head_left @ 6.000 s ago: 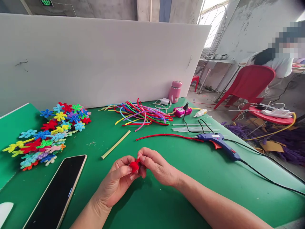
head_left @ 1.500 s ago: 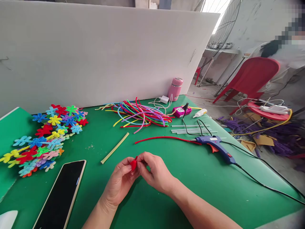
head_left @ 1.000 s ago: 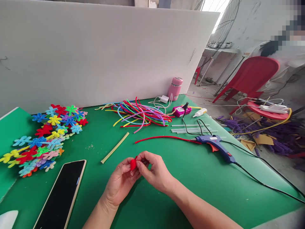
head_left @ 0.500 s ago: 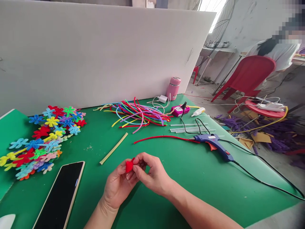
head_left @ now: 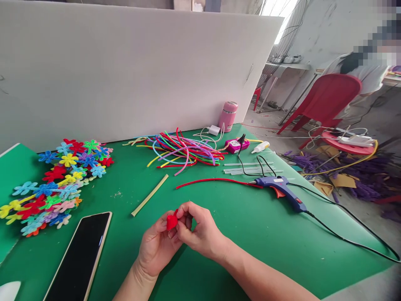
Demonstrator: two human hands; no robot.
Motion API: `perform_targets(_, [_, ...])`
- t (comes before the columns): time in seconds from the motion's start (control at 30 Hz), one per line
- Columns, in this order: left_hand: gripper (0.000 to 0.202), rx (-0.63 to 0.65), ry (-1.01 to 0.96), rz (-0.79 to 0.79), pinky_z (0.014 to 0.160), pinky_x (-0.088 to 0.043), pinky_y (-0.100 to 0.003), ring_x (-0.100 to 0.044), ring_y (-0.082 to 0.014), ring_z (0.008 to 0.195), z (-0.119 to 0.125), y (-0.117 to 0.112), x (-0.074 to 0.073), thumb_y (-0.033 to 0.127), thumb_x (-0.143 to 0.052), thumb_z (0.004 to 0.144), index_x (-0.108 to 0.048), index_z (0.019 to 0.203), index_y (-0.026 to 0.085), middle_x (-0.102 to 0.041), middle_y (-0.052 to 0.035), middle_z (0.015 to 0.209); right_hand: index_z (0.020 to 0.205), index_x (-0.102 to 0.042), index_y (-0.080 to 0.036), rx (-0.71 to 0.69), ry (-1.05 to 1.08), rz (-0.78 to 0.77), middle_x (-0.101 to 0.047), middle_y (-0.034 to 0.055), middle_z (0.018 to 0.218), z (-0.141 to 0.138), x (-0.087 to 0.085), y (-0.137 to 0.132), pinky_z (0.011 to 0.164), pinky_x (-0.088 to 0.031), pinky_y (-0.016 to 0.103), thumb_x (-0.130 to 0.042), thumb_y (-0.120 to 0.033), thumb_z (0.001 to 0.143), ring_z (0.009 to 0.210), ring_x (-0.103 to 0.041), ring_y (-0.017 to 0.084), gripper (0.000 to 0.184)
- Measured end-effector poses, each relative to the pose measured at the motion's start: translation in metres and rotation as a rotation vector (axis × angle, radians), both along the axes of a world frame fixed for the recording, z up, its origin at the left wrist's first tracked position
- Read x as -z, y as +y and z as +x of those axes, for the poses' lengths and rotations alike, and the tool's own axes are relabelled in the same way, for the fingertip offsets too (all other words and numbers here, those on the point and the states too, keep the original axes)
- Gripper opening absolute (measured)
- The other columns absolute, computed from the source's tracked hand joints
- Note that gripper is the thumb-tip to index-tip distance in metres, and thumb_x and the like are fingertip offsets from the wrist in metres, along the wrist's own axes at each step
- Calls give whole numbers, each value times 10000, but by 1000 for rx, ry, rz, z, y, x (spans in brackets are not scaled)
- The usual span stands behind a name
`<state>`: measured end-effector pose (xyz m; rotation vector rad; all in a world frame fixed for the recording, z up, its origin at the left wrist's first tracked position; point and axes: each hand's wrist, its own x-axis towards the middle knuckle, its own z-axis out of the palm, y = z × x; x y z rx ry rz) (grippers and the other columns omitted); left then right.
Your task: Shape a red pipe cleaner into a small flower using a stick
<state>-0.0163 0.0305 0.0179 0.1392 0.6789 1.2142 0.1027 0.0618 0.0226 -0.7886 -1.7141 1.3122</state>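
Slightly closer to the near edge of the worktop (head_left: pixel 297 242) than half a second ago, the red fuzzy piece (head_left: pixel 172 221) sits over its near middle. Left hand (head_left: pixel 158 248) and right hand (head_left: pixel 203 232) are together, both pinching it between thumb and fingers. By the far right corner, a pink flask (head_left: pixel 228 116) stands upright, capped, contents hidden. Along the right edge, a small white bottle (head_left: pixel 260 147) lies on its side; its contents cannot be seen.

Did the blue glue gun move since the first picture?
No. The glue gun lies in the same spot on the green table, still nearer us than the clear sticks; only the camera's view shifted.
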Motion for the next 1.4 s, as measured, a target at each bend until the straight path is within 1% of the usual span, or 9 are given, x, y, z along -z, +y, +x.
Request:
perform_targets(0.2, [65,-44,-40,-60,671,-494,-251,-597,-142,674,-1,1,3,149,-650,582,-585,577,148,-576,-8,583,798,-426,-188,-68,50,10,-603,-3,634,3,-3,2,501,-430,199,-472,-106,688,508,-495,87,145])
perform_targets(0.37, [58,-24,-48,-53,708,-497,-252,-613,-151,727,-1,2,2,140,-644,589,-613,638,144,-631,-27,672,789,-440,-183,-54,52,38,-607,6,636,4,-3,2,516,-435,211,-469,-131,725,521,-493,93,88])
perform_targets(0.53, [68,-1,-49,21,710,-497,-231,-615,-132,686,-1,-1,0,151,-664,580,-607,618,154,-577,16,529,791,-439,-189,-56,32,21,-605,-3,632,5,-1,2,508,-446,204,-475,-142,725,507,-500,84,89])
perform_targets(0.67, [158,-12,-19,-24,725,-492,-247,-619,-154,772,-2,-1,2,157,-675,557,-632,709,153,-655,-18,701,776,-440,-191,-49,37,4,-591,-14,611,4,-1,2,490,-449,197,-486,-126,697,487,-496,77,112])
perform_targets(0.73, [158,-14,-12,-33,712,-490,-254,-616,-160,773,-2,-1,2,158,-665,561,-634,717,150,-660,-32,743,765,-437,-193,-44,36,-8,-591,-19,599,3,-1,2,480,-446,192,-481,-108,682,479,-496,75,127])
perform_targets(0.9, [65,5,-9,-20,640,-485,-245,-597,-145,678,0,-1,1,152,-621,584,-619,649,144,-602,-20,619,762,-430,-198,-34,19,-52,-596,-28,576,0,-1,1,467,-439,187,-465,-91,661,473,-508,78,151])
perform_targets(1.17, [113,12,-38,-40,646,-486,-223,-595,-126,662,-1,0,4,137,-638,543,-634,656,138,-595,-9,589,741,-433,-194,-33,35,-109,-581,-38,548,-1,-3,0,452,-413,185,-451,-65,634,451,-500,76,169])
perform_targets(1.3, [109,-17,43,-12,687,-487,-242,-596,-135,703,-1,0,1,158,-660,565,-639,672,153,-603,-4,630,751,-432,-195,-51,60,-115,-554,-44,545,1,-4,2,491,-418,199,-477,-94,658,489,-501,86,145])
perform_targets(1.4, [82,-18,149,73,671,-477,-242,-572,-123,655,-1,0,-2,169,-677,600,-643,673,154,-577,5,604,753,-421,-194,-56,133,-157,-518,-41,572,3,-3,5,529,-426,217,-514,-167,693,532,-515,96,113])
